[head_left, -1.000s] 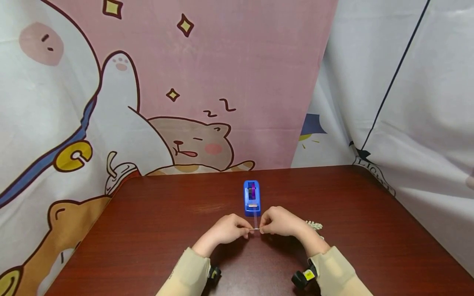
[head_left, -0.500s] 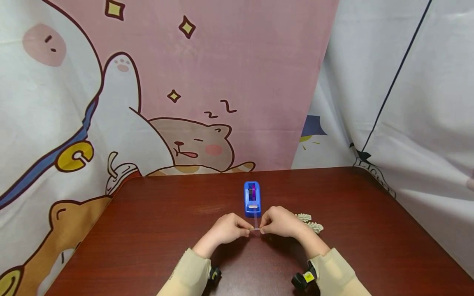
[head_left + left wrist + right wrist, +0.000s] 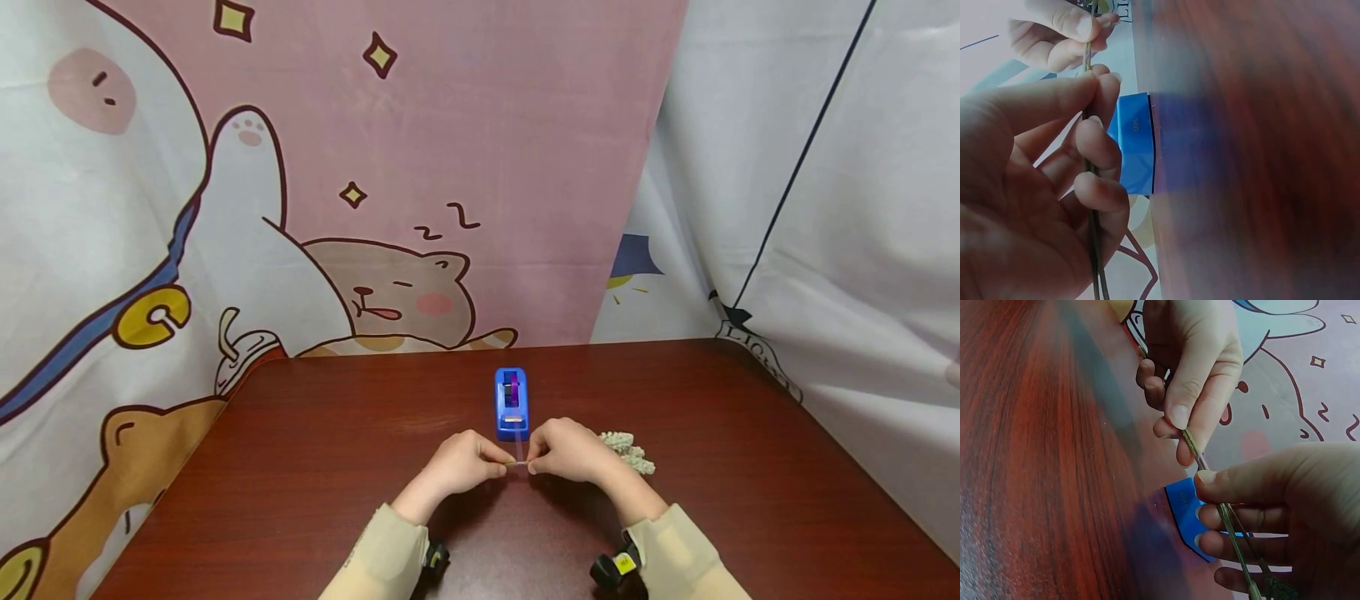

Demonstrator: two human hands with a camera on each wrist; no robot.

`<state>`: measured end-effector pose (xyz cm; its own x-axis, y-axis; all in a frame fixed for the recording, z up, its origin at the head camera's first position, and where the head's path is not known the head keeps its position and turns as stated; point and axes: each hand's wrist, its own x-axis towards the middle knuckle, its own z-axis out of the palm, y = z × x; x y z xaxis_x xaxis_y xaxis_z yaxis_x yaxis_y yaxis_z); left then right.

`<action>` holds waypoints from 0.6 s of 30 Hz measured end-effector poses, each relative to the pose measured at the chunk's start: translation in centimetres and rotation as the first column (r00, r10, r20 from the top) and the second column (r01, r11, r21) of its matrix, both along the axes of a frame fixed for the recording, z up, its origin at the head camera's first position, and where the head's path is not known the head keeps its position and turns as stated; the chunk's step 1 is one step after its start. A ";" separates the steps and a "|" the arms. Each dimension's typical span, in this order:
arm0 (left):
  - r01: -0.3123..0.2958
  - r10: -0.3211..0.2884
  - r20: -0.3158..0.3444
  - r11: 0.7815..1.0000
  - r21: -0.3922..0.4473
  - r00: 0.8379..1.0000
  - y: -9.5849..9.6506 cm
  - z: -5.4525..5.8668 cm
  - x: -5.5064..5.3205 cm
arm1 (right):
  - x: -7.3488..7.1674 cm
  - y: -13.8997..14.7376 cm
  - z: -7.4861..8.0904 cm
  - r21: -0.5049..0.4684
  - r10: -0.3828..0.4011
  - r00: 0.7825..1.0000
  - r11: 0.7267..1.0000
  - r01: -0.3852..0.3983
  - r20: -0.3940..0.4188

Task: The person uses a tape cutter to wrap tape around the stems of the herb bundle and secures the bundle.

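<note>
Left hand [image 3: 465, 464] and right hand [image 3: 570, 448] pinch thin stems [image 3: 1193, 446] above the bench [image 3: 330, 467], just before the blue dispenser [image 3: 512, 412]; uneven pull could, I judge, skew the tape [image 3: 519, 450] running toward them

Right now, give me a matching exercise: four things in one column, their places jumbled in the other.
1. Blue boxy plastic tape dispenser
2. Thin green stems
3. Narrow clear tape strip
4. Knobbly pale green sprigs

A. Partly hidden by the right forearm
B. Standing on the reddish-brown table
C. Pinched by left hand and right hand
D. Extending towards the person's hands

Pairs: 1B, 2C, 3D, 4A
</note>
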<state>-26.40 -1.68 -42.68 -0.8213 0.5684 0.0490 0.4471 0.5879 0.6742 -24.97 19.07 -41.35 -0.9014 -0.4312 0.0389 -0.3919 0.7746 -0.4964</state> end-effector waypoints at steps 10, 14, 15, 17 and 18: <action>-0.037 0.036 0.060 0.999 0.005 0.998 0.1 0.2 0.3 | 0.2 -0.2 0.0 0.029 -0.009 1.000 1.000 0.010 -0.015; 0.015 -0.014 0.054 1.000 -0.015 0.998 0.1 0.1 0.2 | 0.3 -0.1 0.0 0.035 -0.001 1.000 0.999 0.002 -0.031; 0.032 -0.031 0.047 0.999 -0.023 0.998 0.1 0.1 0.2 | 0.3 -0.1 0.0 0.035 0.000 0.999 0.999 0.001 -0.033; 0.055 -0.053 0.044 0.998 -0.030 0.998 0.1 0.1 0.2 | 0.3 -0.1 0.0 0.030 0.001 0.999 1.000 0.000 -0.034; 0.061 -0.059 0.040 0.998 -0.032 0.997 0.0 0.1 0.1 | 0.2 -0.1 0.0 0.026 0.000 1.000 1.000 0.001 -0.031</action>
<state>-26.26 -1.63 -42.57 -0.7866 0.6174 -0.0019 0.4561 0.5832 0.6721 -24.73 19.00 -41.32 -0.9000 -0.4323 0.0558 -0.4068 0.7871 -0.4637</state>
